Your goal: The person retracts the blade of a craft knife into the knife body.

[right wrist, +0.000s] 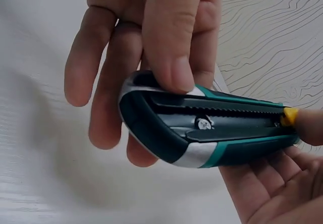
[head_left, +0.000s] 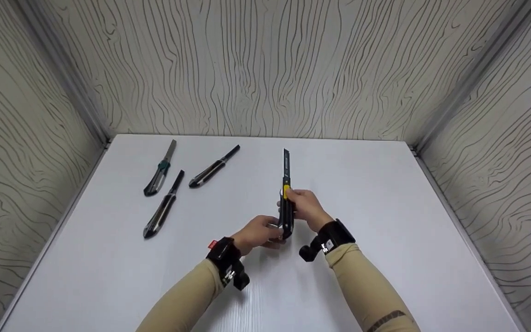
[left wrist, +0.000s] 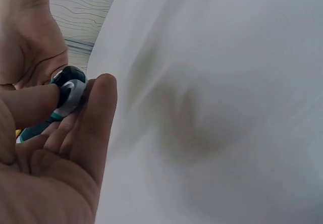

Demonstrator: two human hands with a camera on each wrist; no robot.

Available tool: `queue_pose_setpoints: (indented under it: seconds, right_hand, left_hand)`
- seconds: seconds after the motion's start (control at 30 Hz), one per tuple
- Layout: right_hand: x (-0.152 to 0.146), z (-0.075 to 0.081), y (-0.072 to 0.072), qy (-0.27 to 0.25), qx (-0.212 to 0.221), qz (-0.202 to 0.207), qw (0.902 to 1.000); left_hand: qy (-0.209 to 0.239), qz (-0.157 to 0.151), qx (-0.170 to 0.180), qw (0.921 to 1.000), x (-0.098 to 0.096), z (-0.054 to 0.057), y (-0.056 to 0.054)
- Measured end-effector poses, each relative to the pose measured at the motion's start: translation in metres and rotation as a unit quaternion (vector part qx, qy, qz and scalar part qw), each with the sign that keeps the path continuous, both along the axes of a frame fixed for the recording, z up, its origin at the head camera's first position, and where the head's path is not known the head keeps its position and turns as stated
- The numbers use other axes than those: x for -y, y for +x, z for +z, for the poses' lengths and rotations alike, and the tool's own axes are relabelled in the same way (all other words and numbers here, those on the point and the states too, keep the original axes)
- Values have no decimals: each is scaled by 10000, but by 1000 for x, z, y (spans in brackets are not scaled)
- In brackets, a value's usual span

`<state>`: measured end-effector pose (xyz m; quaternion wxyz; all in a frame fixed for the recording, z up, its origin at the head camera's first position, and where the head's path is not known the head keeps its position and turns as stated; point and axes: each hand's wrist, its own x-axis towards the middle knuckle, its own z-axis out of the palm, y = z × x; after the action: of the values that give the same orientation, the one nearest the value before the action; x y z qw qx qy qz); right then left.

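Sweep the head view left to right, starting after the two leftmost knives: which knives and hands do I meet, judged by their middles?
Slanted dark-bladed knife → left hand → held knife with the yellow slider → right hand.

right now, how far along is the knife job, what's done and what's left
Seemingly done: three knives lie on the table's left, blades out. In hand: a fourth knife, its blade out too; the left hand holds its end, the right hand grips it by the yellow slider. Left, probably: setting it down, since both hands hold it.
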<state>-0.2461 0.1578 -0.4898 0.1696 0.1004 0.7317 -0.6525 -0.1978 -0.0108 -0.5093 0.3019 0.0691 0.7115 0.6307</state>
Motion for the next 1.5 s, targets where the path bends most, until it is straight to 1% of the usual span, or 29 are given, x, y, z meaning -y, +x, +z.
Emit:
queue_pose_setpoints:
  seconds: [0.1,0.2,0.33,0.47,0.57,0.7,0.93,1.23,1.5]
  right_hand:
    - [-2,-1,0,0,-1,80,10000]
    - [-3,-2,0,177,-100,155,9997]
    - [-3,-3,0,443,-283,197,9984]
    - [-2,-3,0,342,-351,116,9987]
    - [-1,-3,0,249,-343,42,9991]
    - [0,-2,0,360,-350,7,9987]
    - [3,-3,1,535,-385,23,9978]
    - [7,-7,3,492,-402,-93,9979]
    - [9,-12,1,419,-394,-195,9982]
  left_hand:
    - [-34,-14,-72,10000,-1,-2,0]
    - [-144,-10,-169,9998,-2,-2,2]
    - [-237,76,-226,9994,-4,-3,3]
    - [-269,176,-288,9991,-7,-3,3]
    - [-279,214,-273,9990,-9,-3,4]
    - [-326,226,-275,9988,-11,-2,4]
    - [-418,251,-406,9980,-12,-3,6]
    - [-528,255,-446,9973,-12,-6,8]
    - [-424,269,-577,9971,-12,-8,9]
